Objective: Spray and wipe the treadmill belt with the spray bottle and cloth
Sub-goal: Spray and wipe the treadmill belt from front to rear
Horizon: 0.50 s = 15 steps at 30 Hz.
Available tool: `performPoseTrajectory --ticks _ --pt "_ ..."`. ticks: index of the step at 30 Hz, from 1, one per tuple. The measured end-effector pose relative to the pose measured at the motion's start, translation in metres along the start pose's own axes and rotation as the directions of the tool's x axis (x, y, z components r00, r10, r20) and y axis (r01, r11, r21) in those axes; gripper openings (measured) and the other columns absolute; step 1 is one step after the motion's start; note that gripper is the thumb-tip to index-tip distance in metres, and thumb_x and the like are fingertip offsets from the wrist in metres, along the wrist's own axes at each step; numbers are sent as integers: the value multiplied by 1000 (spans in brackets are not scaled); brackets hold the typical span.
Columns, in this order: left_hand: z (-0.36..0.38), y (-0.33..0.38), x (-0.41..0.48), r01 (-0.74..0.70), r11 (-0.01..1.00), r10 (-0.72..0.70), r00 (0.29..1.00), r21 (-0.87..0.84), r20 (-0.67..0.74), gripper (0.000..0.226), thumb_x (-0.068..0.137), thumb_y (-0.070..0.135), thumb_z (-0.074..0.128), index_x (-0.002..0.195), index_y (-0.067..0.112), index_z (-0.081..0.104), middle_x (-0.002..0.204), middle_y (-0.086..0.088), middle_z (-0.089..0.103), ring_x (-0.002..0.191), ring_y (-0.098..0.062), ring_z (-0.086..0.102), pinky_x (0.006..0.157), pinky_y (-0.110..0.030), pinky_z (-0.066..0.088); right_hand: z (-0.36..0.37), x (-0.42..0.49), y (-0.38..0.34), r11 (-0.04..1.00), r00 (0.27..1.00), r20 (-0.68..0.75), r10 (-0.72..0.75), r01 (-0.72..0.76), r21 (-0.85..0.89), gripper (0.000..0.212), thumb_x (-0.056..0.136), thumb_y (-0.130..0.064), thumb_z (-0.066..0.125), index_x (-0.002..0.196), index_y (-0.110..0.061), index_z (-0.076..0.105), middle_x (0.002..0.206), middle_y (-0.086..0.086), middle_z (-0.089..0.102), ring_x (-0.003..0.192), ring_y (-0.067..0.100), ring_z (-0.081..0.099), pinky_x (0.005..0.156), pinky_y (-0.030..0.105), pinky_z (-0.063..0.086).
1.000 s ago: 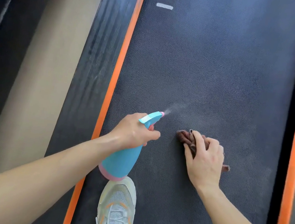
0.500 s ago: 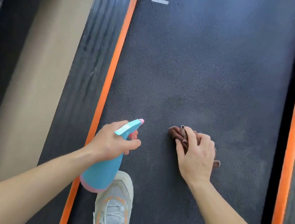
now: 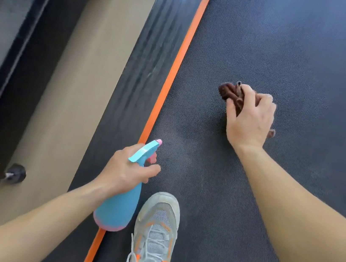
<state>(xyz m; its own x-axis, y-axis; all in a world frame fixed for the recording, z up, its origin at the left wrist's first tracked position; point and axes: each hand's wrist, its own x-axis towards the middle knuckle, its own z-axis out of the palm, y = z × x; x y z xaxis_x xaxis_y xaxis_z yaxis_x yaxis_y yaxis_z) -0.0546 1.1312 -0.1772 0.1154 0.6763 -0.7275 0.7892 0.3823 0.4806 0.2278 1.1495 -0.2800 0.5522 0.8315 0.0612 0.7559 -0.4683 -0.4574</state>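
The dark textured treadmill belt [image 3: 300, 59] fills the right side of the head view. My left hand [image 3: 126, 168] grips a blue spray bottle [image 3: 119, 207] with a pink base and pink nozzle tip, held above the belt's left edge, nozzle pointing up and right. No spray shows. My right hand [image 3: 249, 117] holds a crumpled dark red cloth [image 3: 228, 92] down on the belt, further up and to the right of the bottle. Most of the cloth is hidden under the fingers.
An orange stripe [image 3: 173, 73] and a black side rail [image 3: 146, 60] border the belt on the left. Beige floor [image 3: 72, 94] lies beyond, then another dark machine edge [image 3: 12, 52]. A grey shoe [image 3: 155, 230] with orange marks stands on the belt near the bottle.
Spraying has stopped. The bottle has drawn back toward the belt's left edge, and my right hand has pushed the cloth further up the belt. The view has swung to the left.
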Motion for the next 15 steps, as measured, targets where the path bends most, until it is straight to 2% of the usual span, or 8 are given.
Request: performPoseTrajectory --ticks 3,6,8,9,11,13,15 --pt "-7 0 0 -27 997 24 999 -75 -31 30 73 37 76 101 26 74 96 9 75 65 -20 75 86 -43 61 18 21 -14 998 999 32 -28 30 -62 50 96 -55 48 139 -29 51 126 14 49 111 37 48 93 49 42" --pt "-16 3 5 -25 989 16 998 -148 -66 37 72 39 73 106 27 75 95 5 74 63 -20 74 88 -49 62 37 29 -32 987 995 100 -26 41 -153 49 97 -56 46 139 -30 50 129 15 48 112 39 47 91 50 41" --pt "-22 6 9 -21 979 4 996 -205 -85 28 70 43 74 97 41 74 97 4 75 65 -19 75 89 -53 62 41 13 -37 980 989 128 -79 101 -170 47 97 -54 47 137 -30 52 123 16 50 106 39 48 85 50 42" --pt "-26 9 11 -23 973 1 995 -228 -97 26 68 45 74 94 46 73 97 4 75 66 -18 75 89 -56 62 42 -5 -37 971 977 145 -158 180 -160 45 97 -53 49 135 -29 54 118 17 51 101 38 49 82 50 42" --pt "-31 13 16 -25 971 -2 994 -239 -111 29 67 48 73 96 46 73 97 5 76 69 -18 74 90 -60 61 36 -57 -28 917 917 167 -362 382 -114 41 96 -48 56 131 -27 59 107 16 53 92 36 51 75 49 42" --pt "-34 17 21 -29 971 -2 991 -237 -130 30 69 49 73 99 46 72 97 4 76 76 -21 76 90 -61 61 26 -104 -16 808 797 220 -562 587 -61 39 95 -46 59 127 -25 62 102 14 56 87 36 54 72 48 44" --pt "-36 20 26 -48 973 15 989 -226 -146 30 71 52 73 100 51 70 95 3 76 87 -21 78 87 -61 61 23 -111 -7 693 672 278 -687 720 -28 37 96 -45 58 127 -26 61 102 13 57 86 36 55 70 47 43"
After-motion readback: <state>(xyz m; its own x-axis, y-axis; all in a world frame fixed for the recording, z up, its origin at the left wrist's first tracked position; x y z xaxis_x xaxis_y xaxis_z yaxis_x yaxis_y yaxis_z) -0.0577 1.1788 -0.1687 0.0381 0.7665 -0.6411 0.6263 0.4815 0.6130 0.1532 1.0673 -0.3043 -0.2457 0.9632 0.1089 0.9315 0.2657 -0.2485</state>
